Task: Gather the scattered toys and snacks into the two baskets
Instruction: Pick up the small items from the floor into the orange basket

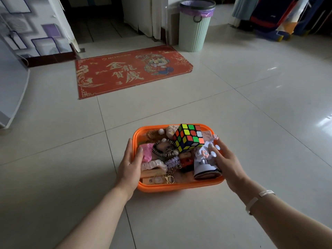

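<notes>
An orange basket [179,186] sits on the tiled floor, filled with several toys and snacks. A colourful puzzle cube [188,138] lies on top at the back right. A pale lilac toy figure [203,164] stands at the right, with beaded bracelets [164,150] and a pink wrapped piece [148,153] to its left. My left hand [130,168] grips the basket's left rim, thumb inside. My right hand [226,162] lies over the right rim, fingers touching the lilac toy. Only one basket is in view.
A red doormat [133,72] lies on the floor ahead. A pale green bin [195,27] with a purple liner stands behind it by a dark doorway. Bags and fabric [287,18] are piled at the far right. A white furniture edge [14,87] is at the left.
</notes>
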`<state>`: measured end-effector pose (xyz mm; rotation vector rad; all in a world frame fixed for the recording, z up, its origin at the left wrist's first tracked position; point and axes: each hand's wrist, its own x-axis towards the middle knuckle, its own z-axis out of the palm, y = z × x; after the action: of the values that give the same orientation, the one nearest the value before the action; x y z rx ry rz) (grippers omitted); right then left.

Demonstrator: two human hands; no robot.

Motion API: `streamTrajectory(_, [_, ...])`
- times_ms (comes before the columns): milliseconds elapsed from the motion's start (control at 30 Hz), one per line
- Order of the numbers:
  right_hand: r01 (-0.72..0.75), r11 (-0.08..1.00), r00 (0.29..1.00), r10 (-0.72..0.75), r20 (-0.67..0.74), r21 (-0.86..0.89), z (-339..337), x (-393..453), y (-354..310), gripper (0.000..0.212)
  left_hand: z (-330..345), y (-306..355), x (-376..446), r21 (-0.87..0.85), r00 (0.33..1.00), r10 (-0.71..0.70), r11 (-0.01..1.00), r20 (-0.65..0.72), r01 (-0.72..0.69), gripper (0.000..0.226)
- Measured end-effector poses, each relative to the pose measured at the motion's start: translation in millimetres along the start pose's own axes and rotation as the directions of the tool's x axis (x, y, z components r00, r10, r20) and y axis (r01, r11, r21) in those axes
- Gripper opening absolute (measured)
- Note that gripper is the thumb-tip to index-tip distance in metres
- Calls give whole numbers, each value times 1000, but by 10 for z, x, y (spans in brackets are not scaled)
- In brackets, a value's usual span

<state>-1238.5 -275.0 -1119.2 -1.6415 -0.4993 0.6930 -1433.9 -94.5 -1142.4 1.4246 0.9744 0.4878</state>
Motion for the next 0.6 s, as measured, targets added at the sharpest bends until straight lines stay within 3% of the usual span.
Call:
streamTrajectory(167, [1, 999, 1000, 0, -29, 32, -213, -28, -627, 23, 89, 778, -94, -32, 1000, -26, 999, 17, 27, 41])
streamTrajectory(300, [-9, 1000, 999, 10, -52, 28, -535, -117, -1419, 27, 183, 1646, -223, -21, 996, -54, 998, 68, 55, 67])
streamTrajectory(600, [-24, 998, 993, 30, -115, 54, -1725, -249, -3908, 28, 826, 4353, -642, 16, 992, 43, 999, 120, -46, 56])
